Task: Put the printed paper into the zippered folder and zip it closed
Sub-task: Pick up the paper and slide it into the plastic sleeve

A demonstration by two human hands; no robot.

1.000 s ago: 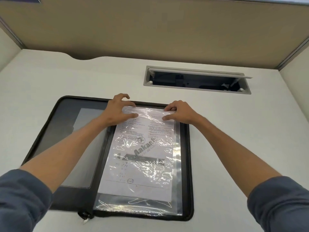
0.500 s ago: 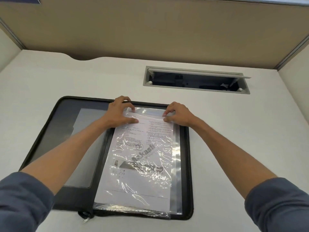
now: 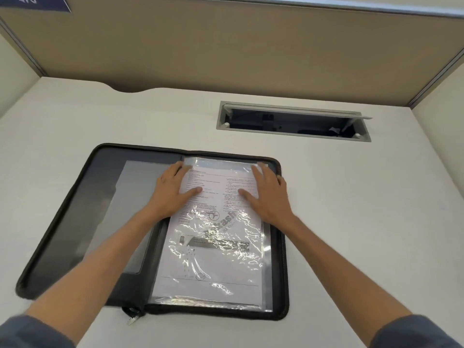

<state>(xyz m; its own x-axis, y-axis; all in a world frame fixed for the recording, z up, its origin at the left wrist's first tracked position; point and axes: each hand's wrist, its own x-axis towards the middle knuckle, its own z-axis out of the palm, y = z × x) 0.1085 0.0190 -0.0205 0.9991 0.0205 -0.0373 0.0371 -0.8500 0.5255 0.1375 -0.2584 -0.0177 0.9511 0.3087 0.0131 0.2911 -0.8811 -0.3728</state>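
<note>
Head view: printed paper (image 3: 213, 247), apparently sleeved, under flat, spread left hand (image 3: 173, 189) and right hand (image 3: 266, 194).

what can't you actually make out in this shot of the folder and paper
- Head view: small text on the printed paper is too fine, and glare on the plastic sleeve washes it out.
- Paper's top corners: covered by the left hand and right hand.
- Zipper pull: too small to detail.
- Desk cable slot: interior too dark.
</note>
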